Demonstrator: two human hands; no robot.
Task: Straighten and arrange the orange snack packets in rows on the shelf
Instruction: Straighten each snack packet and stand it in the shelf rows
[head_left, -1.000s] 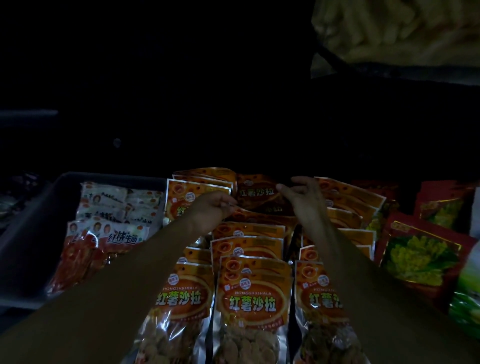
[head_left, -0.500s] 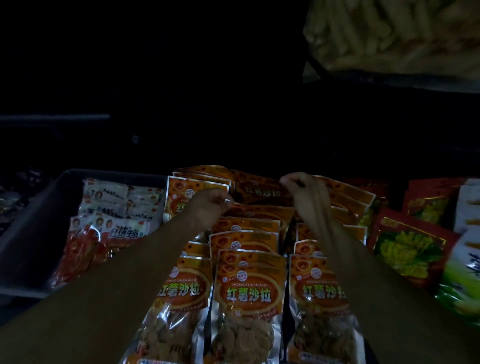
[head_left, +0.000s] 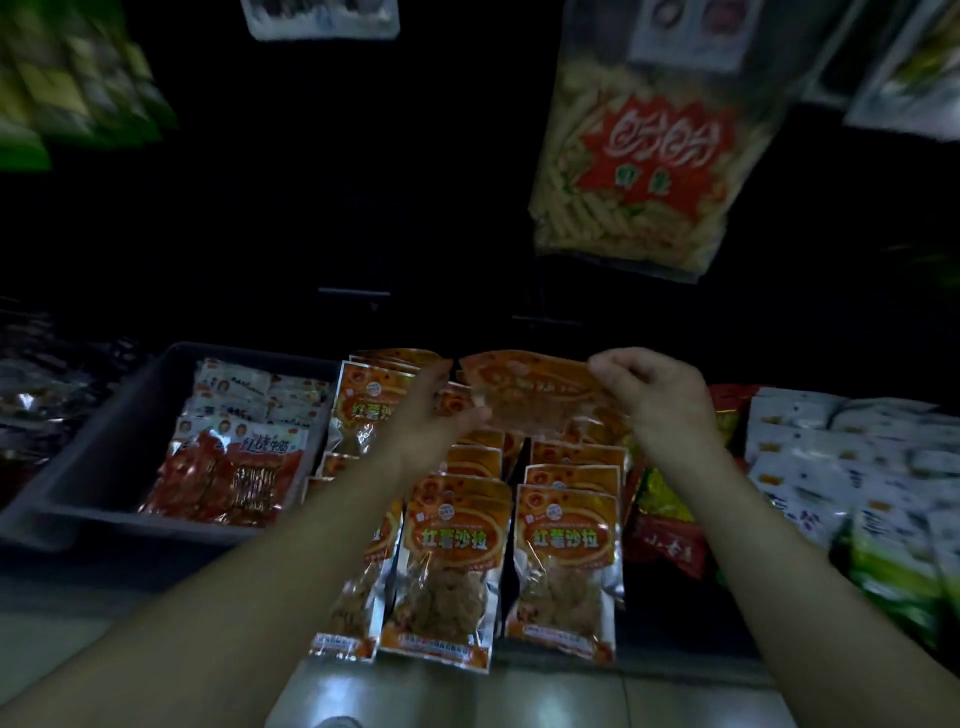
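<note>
While left hand (head_left: 436, 415) and right hand (head_left: 660, 395) pinch, packet (head_left: 535, 395) spans between.

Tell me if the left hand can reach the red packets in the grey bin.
Probably, once freed: the left hand grips the lifted orange packet; nothing blocks the red packets to its left.

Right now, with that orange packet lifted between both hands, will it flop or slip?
Probably floppy: the orange packet bends between the left hand and right hand. Likely slippery, since the front packets show glossy film. Seemingly light, held only by its ends.
</note>
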